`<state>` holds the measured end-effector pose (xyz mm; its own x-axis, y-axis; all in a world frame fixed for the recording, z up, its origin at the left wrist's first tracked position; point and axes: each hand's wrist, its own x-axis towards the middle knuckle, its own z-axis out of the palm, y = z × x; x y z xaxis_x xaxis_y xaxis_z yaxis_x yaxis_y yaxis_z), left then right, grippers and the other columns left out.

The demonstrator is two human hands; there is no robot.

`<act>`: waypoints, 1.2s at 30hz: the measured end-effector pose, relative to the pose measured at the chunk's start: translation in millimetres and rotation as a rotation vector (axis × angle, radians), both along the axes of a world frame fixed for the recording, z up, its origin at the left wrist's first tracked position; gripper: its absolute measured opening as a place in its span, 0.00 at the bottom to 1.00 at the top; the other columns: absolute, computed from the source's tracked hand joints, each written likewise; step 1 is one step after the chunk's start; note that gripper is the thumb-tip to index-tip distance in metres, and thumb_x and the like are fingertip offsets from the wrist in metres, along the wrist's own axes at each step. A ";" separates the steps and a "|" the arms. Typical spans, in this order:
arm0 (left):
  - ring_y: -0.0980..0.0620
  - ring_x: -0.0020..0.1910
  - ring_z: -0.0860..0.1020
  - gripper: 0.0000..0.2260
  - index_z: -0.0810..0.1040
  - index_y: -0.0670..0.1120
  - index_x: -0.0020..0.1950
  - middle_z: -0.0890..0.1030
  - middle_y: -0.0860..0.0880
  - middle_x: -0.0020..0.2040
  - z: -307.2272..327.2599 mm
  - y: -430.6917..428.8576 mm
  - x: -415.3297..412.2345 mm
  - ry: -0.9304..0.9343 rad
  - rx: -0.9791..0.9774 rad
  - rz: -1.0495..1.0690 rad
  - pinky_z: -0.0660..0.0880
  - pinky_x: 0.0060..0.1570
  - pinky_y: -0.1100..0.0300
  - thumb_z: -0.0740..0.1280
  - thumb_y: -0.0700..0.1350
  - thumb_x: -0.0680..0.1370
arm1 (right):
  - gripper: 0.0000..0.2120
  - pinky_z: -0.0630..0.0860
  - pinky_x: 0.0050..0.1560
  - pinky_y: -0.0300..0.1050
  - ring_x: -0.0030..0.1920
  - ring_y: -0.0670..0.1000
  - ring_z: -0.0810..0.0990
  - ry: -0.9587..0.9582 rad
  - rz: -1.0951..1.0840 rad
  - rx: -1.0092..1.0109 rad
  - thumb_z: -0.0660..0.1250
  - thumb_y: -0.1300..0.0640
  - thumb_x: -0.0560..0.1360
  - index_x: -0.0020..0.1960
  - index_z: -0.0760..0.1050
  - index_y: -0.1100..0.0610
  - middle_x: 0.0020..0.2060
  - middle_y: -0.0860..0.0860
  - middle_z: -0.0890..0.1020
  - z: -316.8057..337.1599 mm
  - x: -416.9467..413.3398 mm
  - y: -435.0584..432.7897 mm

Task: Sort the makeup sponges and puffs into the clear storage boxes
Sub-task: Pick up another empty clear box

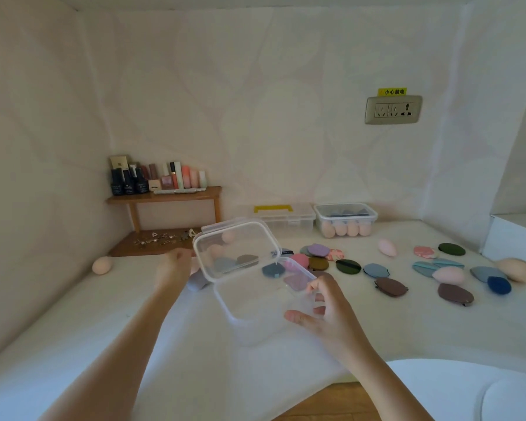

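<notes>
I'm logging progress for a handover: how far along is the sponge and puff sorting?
Done: one lidded box at the back holds pink sponges and dark puffs. In hand: the left hand holds the lid open while the right hand grips the open box, which looks empty. Left: many loose puffs and a few loose sponges lie on the table.

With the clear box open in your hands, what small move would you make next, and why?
Probably set the clear box down beside the loose puffs: the left hand holds its lid open, the right hand its body, so neither is free.
</notes>
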<state>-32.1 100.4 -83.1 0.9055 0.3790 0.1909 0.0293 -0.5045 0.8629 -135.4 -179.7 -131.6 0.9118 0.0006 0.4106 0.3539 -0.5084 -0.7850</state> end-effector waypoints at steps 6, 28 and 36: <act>0.52 0.44 0.75 0.10 0.75 0.50 0.52 0.78 0.52 0.46 -21.0 6.6 -11.1 0.066 0.224 -0.221 0.69 0.35 0.64 0.70 0.46 0.73 | 0.19 0.75 0.49 0.38 0.54 0.41 0.73 -0.041 -0.015 -0.032 0.76 0.45 0.66 0.46 0.66 0.44 0.51 0.40 0.73 -0.7 0.9 0.0; 0.62 0.45 0.75 0.10 0.80 0.54 0.48 0.79 0.57 0.46 41.2 -44.1 -82.4 -0.036 0.576 -0.504 0.72 0.46 0.66 0.75 0.47 0.68 | 0.16 0.73 0.44 0.29 0.51 0.39 0.74 -0.104 -0.033 -0.082 0.71 0.44 0.70 0.52 0.68 0.44 0.49 0.39 0.73 1.9 -9.5 4.1; 0.48 0.58 0.68 0.11 0.83 0.55 0.47 0.72 0.49 0.55 32.2 -41.8 -67.3 0.180 0.681 -0.282 0.69 0.52 0.57 0.76 0.52 0.66 | 0.14 0.75 0.47 0.34 0.51 0.40 0.75 -0.085 0.035 -0.075 0.70 0.41 0.70 0.50 0.68 0.42 0.49 0.40 0.74 -0.6 -5.5 1.9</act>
<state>-99.4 58.6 -50.9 0.9899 -0.0204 0.1402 -0.0691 -0.9334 0.3521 -140.8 -177.8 -132.1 0.8725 0.0653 0.4843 0.4361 -0.5512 -0.7113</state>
